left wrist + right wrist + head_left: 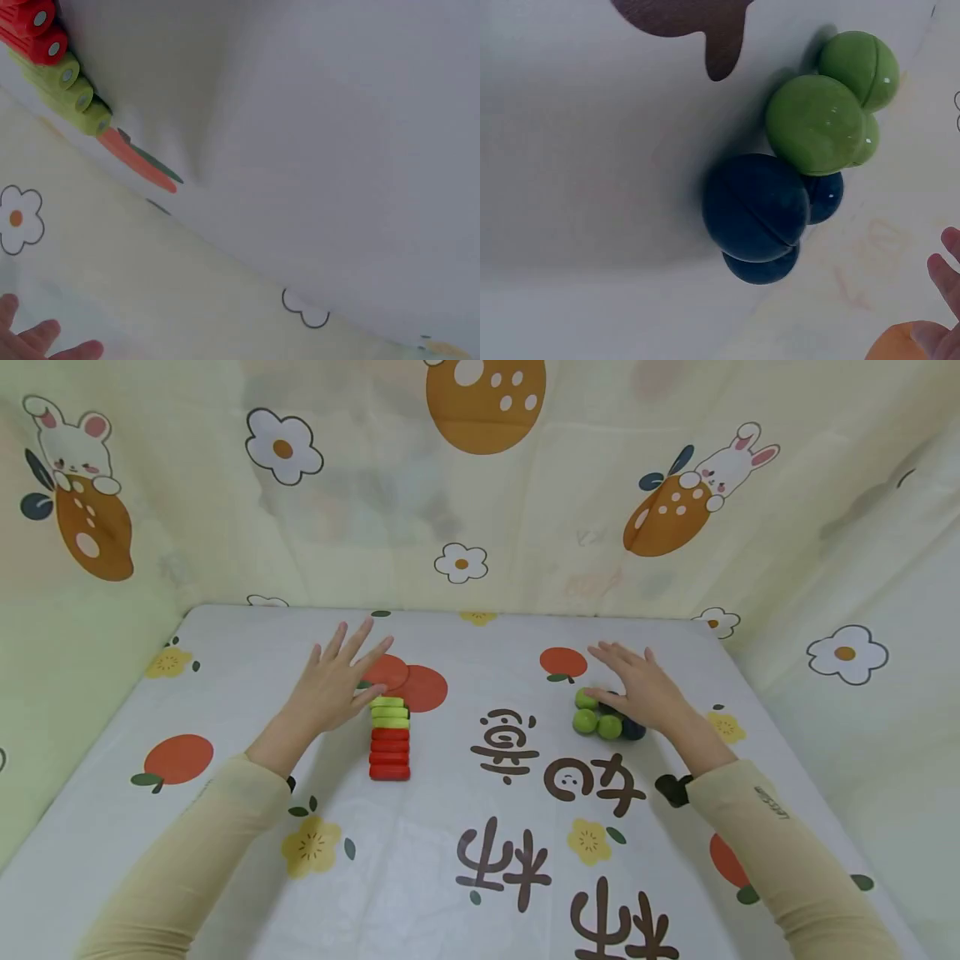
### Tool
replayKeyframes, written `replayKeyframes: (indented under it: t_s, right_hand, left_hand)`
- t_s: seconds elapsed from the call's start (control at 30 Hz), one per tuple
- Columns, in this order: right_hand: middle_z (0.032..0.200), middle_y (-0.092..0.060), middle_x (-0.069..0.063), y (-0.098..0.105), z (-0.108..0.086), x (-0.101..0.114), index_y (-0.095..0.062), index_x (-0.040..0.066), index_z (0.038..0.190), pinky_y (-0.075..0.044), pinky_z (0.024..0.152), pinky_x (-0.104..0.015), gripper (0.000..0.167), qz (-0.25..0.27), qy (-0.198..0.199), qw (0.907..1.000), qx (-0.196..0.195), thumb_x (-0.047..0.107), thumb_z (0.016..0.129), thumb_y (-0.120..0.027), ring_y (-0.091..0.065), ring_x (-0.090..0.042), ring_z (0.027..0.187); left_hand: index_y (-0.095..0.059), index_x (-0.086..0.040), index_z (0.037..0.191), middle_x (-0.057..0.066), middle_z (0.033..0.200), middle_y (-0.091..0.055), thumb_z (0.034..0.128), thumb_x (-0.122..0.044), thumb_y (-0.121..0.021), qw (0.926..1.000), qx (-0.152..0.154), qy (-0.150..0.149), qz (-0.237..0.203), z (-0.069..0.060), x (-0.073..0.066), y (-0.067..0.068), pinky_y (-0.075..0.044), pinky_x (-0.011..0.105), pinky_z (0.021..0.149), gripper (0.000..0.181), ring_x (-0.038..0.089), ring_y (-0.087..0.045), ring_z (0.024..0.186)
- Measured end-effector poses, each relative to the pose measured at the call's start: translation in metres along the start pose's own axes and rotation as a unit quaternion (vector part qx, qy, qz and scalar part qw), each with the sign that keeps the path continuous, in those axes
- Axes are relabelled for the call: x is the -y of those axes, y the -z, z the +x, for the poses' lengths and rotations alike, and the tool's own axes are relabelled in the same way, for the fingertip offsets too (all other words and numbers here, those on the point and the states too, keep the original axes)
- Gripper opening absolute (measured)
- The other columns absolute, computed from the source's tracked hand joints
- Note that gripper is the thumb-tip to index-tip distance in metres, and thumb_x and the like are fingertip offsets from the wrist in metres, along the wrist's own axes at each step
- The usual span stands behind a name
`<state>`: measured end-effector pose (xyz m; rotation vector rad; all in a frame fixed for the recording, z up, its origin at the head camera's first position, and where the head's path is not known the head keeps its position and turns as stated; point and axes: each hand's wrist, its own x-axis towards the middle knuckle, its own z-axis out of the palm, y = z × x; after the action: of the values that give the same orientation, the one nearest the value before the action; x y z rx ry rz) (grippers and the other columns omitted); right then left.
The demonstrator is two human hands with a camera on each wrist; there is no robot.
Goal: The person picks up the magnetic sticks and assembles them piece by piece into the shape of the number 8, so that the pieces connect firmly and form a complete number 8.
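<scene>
In the head view my left hand [328, 689] is spread open, its thumb near the far end of a row of short plastic rods. Light-green rods [389, 712] form the far part and red rods [389, 758] the near part. The left wrist view shows round grey dots on the ends of the red rods [46, 46] and light-green rods [75, 86]. My right hand [647, 692], fingers extended, hovers by a cluster of green balls [586, 721] and dark blue balls [633, 729], hiding part of it. Seams show on a green ball [814, 124] and a dark blue ball [754, 206].
Both groups lie on a white tablecloth [405, 860] printed with fruit, flowers and brown characters. A cream curtain [360, 527] with rabbits and flowers hangs behind the table's far edge and along both sides.
</scene>
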<state>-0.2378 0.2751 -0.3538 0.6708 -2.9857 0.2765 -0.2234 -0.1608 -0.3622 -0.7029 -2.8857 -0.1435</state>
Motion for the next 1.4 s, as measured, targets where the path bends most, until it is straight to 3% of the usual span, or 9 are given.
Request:
replayKeyframes:
  t_s: [0.3, 0.5, 0.7, 1.0, 1.4]
  right_hand:
    - [0.138, -0.037, -0.022, -0.010, 0.003, -0.009, -0.039, 0.003, 0.137, -0.015, 0.104, -0.055, 0.061, 0.021, -0.015, 0.9996, 0.014, 0.030, 0.087, -0.062, -0.033, -0.039, 0.127]
    - [0.132, -0.044, -0.023, -0.017, 0.007, -0.011, -0.043, 0.002, 0.134, -0.019, 0.104, -0.054, 0.055, 0.024, -0.020, 0.9994, 0.016, 0.026, 0.087, -0.062, -0.038, -0.040, 0.122]
    - [0.129, -0.048, -0.023, -0.024, 0.009, -0.015, -0.048, 0.000, 0.130, -0.028, 0.099, -0.053, 0.050, 0.029, -0.033, 0.9979, 0.046, 0.022, 0.088, -0.062, -0.040, -0.041, 0.120]
    - [0.117, -0.056, -0.025, -0.032, 0.013, -0.017, -0.054, -0.003, 0.123, -0.038, 0.092, -0.051, 0.041, 0.060, -0.014, 0.9964, 0.058, 0.012, 0.086, -0.063, -0.051, -0.040, 0.109]
    - [0.113, -0.059, -0.024, -0.035, 0.017, -0.013, -0.058, -0.006, 0.116, -0.040, 0.090, -0.048, 0.033, 0.063, 0.004, 0.9950, 0.077, 0.005, 0.085, -0.063, -0.052, -0.039, 0.107]
  left_hand:
    - [-0.030, -0.016, 0.143, 0.014, 0.148, -0.021, 0.0895, -0.026, -0.057, 0.9996, 0.023, 0.014, -0.014, 0.006, -0.003, -0.010, -0.040, 0.058, 0.085, 0.061, 0.040, -0.029, 0.128]
    - [-0.047, -0.014, 0.133, 0.016, 0.138, -0.038, 0.0875, -0.016, -0.060, 0.9978, 0.040, 0.025, -0.048, 0.012, -0.004, -0.018, -0.047, 0.050, 0.077, 0.048, 0.037, -0.043, 0.116]
    - [-0.058, -0.010, 0.123, 0.015, 0.125, -0.052, 0.0870, -0.009, -0.060, 0.9938, 0.073, 0.034, -0.078, 0.017, -0.006, -0.025, -0.049, 0.045, 0.076, 0.036, 0.033, -0.050, 0.108]
    - [-0.058, -0.009, 0.124, 0.015, 0.122, -0.056, 0.0884, -0.011, -0.059, 0.9875, 0.108, 0.051, -0.102, 0.021, -0.008, -0.029, -0.046, 0.043, 0.084, 0.035, 0.031, -0.050, 0.113]
    - [-0.068, -0.008, 0.104, 0.008, 0.099, -0.063, 0.0898, -0.008, -0.055, 0.9771, 0.151, 0.079, -0.128, 0.027, -0.008, -0.032, -0.045, 0.036, 0.072, 0.020, 0.024, -0.053, 0.086]
